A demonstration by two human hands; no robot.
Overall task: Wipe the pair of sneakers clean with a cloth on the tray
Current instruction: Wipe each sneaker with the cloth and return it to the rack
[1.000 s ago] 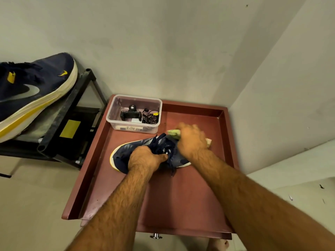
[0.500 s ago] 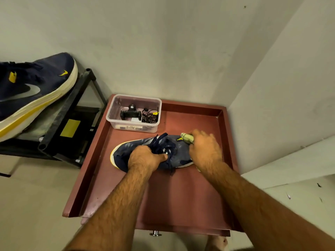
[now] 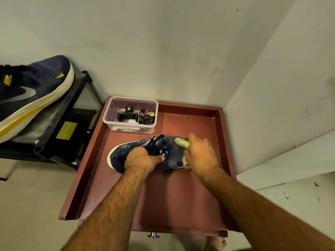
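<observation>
There, on the red tray (image 3: 181,200), a navy sneaker (image 3: 145,149) lay on its side, toe to the left. The left hand (image 3: 143,159) gripped it at the laces, fingers curled in. The right hand (image 3: 201,156), blurred, held a pale cloth (image 3: 182,143) against the heel end. The other sneaker (image 3: 30,91) sat on a black rack (image 3: 59,124) left of the tray. A clear tub (image 3: 130,115) stood in the tray's far left corner.

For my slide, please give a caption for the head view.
Left hand steadies a navy sneaker on the red tray; right hand wipes with a cloth.
</observation>
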